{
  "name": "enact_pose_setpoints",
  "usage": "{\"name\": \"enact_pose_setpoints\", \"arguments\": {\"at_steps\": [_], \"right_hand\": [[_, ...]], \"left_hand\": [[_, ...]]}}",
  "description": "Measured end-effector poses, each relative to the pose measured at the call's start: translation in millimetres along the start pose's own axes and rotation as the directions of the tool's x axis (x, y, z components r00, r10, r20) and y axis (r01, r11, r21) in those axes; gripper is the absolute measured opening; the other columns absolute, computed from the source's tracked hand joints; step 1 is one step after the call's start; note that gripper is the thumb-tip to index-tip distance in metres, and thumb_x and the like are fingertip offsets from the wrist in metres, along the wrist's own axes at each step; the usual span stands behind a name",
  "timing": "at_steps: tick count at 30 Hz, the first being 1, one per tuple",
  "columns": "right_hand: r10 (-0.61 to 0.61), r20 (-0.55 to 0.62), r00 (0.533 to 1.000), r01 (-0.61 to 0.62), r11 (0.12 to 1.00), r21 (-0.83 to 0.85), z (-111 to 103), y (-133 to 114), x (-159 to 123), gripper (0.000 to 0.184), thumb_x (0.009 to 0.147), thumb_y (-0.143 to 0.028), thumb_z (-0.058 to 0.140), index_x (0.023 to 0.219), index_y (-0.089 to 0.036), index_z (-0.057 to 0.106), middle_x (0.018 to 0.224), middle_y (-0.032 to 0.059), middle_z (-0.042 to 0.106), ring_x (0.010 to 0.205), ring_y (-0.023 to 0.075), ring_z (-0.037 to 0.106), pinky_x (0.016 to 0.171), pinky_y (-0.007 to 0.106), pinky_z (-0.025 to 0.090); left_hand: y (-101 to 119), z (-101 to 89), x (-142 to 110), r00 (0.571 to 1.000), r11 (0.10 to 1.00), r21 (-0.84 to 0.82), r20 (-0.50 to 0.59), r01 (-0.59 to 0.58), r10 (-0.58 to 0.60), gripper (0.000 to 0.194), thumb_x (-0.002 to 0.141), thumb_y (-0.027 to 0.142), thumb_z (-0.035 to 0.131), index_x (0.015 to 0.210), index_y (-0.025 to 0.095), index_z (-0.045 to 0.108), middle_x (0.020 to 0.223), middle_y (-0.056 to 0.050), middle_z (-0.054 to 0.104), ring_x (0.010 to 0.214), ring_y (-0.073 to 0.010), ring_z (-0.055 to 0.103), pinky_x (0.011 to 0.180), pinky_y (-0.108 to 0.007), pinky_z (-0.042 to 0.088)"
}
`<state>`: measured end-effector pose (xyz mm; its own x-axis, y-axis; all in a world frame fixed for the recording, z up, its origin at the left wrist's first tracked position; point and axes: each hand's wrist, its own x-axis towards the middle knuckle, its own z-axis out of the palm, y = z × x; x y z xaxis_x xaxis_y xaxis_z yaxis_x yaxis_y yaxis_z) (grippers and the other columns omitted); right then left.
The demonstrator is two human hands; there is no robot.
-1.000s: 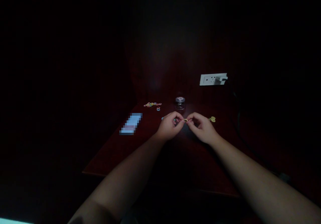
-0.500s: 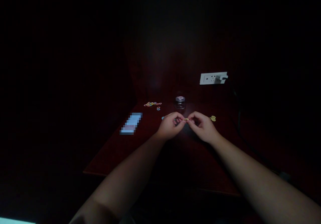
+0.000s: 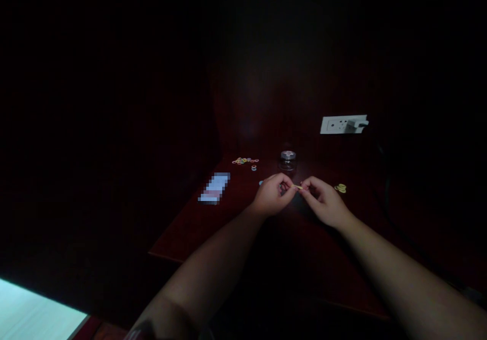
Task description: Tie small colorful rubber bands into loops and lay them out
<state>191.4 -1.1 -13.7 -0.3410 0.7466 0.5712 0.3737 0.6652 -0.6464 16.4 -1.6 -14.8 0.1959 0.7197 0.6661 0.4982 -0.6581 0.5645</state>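
Between the fingertips of both hands is a small yellow hair tie (image 3: 298,187), drawn out into a short strip above the table. My left hand (image 3: 271,195) pinches its left end, and my right hand (image 3: 327,202) pinches the right end. Just past the right hand lies a small pile of yellow hair ties (image 3: 341,189). A blue hair tie (image 3: 261,183) peeks out behind my left hand, mostly hidden by it. Farther back on the left is a loose heap of mixed-colour hair ties (image 3: 243,161), with a couple more ties (image 3: 253,168) beside it.
A clear lidded jar (image 3: 288,161) stands behind the hands on the dark red table (image 3: 182,236). A phone with a blurred screen (image 3: 215,188) lies at the left. On the wall, a white socket plate (image 3: 335,125) holds a plug (image 3: 357,124); a dark cable hangs at right.
My view has turned a little left, so everything sits farther right. The fingertips are slightly farther apart, and more of the yellow hair tie shows between them.
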Motion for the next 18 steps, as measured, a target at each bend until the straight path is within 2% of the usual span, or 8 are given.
{"name": "enact_pose_setpoints", "arguments": {"at_steps": [9,18], "right_hand": [[0.057,-0.049,0.997,-0.056,0.998,0.034,-3.6,6.8,0.3,0.016,0.091,-0.034,0.047,0.081,-0.021,0.047,0.065,0.0001,0.053,0.057,0.0146,0.052,0.052,0.026,0.040],[0.019,0.060,0.998,-0.025,0.996,0.085,5.6,2.6,-2.0,0.016,0.088,-0.034,0.051,0.079,-0.021,0.051,0.067,0.0000,0.050,0.059,0.0142,0.047,0.053,0.026,0.040]], "left_hand": [[3.6,-6.2,1.7,1.000,1.000,0.003,-0.004,-0.004,0.004,0.014,0.084,0.029,0.054,0.080,0.016,0.057,0.078,-0.002,0.060,0.069,-0.0112,0.053,0.062,-0.022,0.042],[1.6,-1.6,1.5,0.999,0.999,-0.046,0.053,-0.005,0.007,0.011,0.081,0.026,0.057,0.084,0.016,0.059,0.084,-0.003,0.064,0.072,-0.0120,0.056,0.065,-0.023,0.045]]}}
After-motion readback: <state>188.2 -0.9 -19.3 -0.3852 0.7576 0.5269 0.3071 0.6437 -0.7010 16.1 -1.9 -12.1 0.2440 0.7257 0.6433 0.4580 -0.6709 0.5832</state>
